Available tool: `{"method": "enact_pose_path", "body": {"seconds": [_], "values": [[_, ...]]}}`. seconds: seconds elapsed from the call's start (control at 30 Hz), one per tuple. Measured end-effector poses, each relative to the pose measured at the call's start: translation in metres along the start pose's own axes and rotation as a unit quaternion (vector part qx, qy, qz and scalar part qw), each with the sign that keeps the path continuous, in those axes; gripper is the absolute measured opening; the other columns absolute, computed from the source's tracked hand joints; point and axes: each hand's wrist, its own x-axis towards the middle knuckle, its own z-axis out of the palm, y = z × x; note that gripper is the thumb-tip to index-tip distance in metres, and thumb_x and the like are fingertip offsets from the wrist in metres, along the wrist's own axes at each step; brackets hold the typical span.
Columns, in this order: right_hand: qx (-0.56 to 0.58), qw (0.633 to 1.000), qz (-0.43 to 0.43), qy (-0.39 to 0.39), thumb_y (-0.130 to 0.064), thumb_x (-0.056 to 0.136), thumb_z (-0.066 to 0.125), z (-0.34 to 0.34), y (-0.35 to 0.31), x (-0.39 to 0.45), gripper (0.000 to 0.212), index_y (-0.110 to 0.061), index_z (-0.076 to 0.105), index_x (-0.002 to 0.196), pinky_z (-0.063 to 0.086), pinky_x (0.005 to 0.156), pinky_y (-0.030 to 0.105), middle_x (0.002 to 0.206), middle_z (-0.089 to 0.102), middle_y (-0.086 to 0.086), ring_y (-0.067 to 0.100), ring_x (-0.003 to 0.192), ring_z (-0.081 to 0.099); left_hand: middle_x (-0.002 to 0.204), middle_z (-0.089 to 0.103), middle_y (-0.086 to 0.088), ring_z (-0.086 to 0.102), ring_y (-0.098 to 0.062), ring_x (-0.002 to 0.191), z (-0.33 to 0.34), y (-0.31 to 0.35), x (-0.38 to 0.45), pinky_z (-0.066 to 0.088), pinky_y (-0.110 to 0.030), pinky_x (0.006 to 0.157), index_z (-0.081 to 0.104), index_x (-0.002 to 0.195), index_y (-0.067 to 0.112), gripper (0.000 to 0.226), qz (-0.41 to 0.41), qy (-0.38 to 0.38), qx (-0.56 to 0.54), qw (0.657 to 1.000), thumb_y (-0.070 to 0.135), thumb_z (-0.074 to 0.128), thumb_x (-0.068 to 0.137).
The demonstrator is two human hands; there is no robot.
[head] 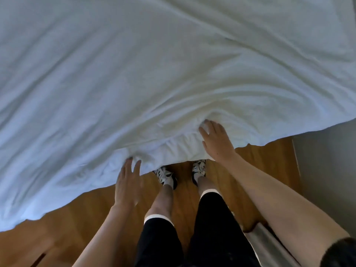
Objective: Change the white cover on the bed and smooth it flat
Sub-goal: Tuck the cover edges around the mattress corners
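We stand at the bed's edge, our left hand (128, 186) with fingers spread just off the white cover (154, 74), our right hand (216, 140) flat on its bunched hem. A one-sided tug could drag the cover askew and deepen the creases.

Single head-worn view, steeply downward, close over the bed edge (173, 151)
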Motion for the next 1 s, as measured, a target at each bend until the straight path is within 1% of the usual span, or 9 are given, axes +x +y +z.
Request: {"method": "enact_pose_path", "body": {"seconds": [0.13,0.27,0.4,0.57,0.7,0.8,0.87,0.93,1.0], "values": [[-0.015,0.996,-0.052,0.065,-0.016,0.078,0.071,0.021,0.015,0.033,0.056,-0.01,0.051,0.131,0.04,0.101,0.048,0.131,0.049,0.02,0.038,0.12,0.045,0.132,0.05,-0.024,0.049,-0.041,0.12,0.02,-0.008,0.049,0.044,-0.051,0.1,0.048,0.135,0.0,0.071,0.105,0.146,0.032,0.983,-0.006,0.072,0.068],[0.014,0.978,-0.041,0.202,-0.001,0.072,0.069,0.033,0.03,0.048,0.056,-0.007,0.054,0.125,0.048,0.091,0.047,0.116,0.059,0.016,0.037,0.104,0.056,0.116,0.059,-0.022,0.055,-0.04,0.098,0.024,-0.028,0.087,0.044,-0.048,0.085,0.053,0.128,0.001,0.043,0.116,0.34,0.057,0.931,0.006,0.061,0.086],[0.012,0.956,-0.097,0.276,0.005,0.066,0.071,0.037,0.038,0.051,0.028,-0.005,0.066,0.092,0.05,0.066,0.037,0.085,0.064,0.011,0.032,0.074,0.06,0.116,0.058,-0.019,0.055,-0.039,0.095,0.021,-0.04,0.111,0.04,-0.045,0.08,0.054,0.126,0.008,0.036,0.075,0.338,0.09,0.934,0.024,0.053,0.094],[0.053,0.965,-0.188,0.175,0.012,0.046,0.079,0.044,0.034,0.023,0.032,0.001,0.063,0.071,0.043,0.041,0.026,0.061,0.057,0.013,0.027,0.049,0.055,0.088,0.062,-0.015,0.055,-0.036,0.075,0.017,-0.039,0.114,0.042,-0.043,0.068,0.063,0.096,0.007,0.017,0.087,0.379,0.05,0.92,0.015,0.049,0.097],[0.034,0.949,-0.3,0.085,0.002,0.055,0.065,0.062,0.033,-0.03,0.016,-0.002,0.062,0.071,0.045,0.04,0.03,0.062,0.057,0.012,0.027,0.049,0.056,0.068,0.055,-0.014,0.052,-0.033,0.058,0.023,-0.03,0.071,0.041,-0.039,0.052,0.059,0.08,0.004,0.019,0.232,0.312,0.006,0.921,0.007,0.049,0.095],[-0.036,0.939,-0.341,-0.041,-0.006,0.052,0.075,0.081,0.045,-0.067,0.025,-0.011,0.065,0.074,0.049,0.049,0.028,0.07,0.063,0.005,0.024,0.057,0.061,0.064,0.053,-0.008,0.052,-0.03,0.054,0.049,-0.028,0.022,0.044,-0.035,0.048,0.056,0.072,0.009,0.015,0.316,0.201,-0.018,0.927,0.002,0.05,0.084],[-0.085,0.926,-0.339,-0.144,-0.008,0.057,0.084,0.088,0.052,-0.074,0.031,-0.013,0.066,0.082,0.05,0.055,0.029,0.077,0.066,0.003,0.022,0.064,0.063,0.063,0.055,-0.004,0.055,-0.026,0.05,0.077,-0.032,-0.005,0.045,-0.031,0.045,0.056,0.076,0.013,0.008,0.353,0.095,0.005,0.931,0.005,0.056,0.078],[-0.165,0.888,-0.306,-0.301,-0.006,0.083,0.068,0.096,0.057,-0.075,0.023,-0.01,0.065,0.105,0.05,0.07,0.034,0.098,0.067,0.007,0.024,0.085,0.065,0.061,0.053,0.004,0.054,-0.018,0.045,0.102,-0.034,-0.021,0.045,-0.028,0.04,0.057,0.078,0.019,0.012,0.368,-0.067,0.079,0.924,0.013,0.066,0.083],[-0.197,0.858,-0.228,-0.416,-0.004,0.094,0.05,0.095,0.057,-0.072,0.025,-0.01,0.062,0.115,0.049,0.078,0.035,0.107,0.066,0.008,0.024,0.093,0.063,0.069,0.056,0.008,0.056,-0.012,0.053,0.115,-0.032,-0.03,0.051,-0.029,0.048,0.061,0.088,0.022,0.006,0.313,-0.188,0.141,0.92,0.026,0.063,0.093]]}}
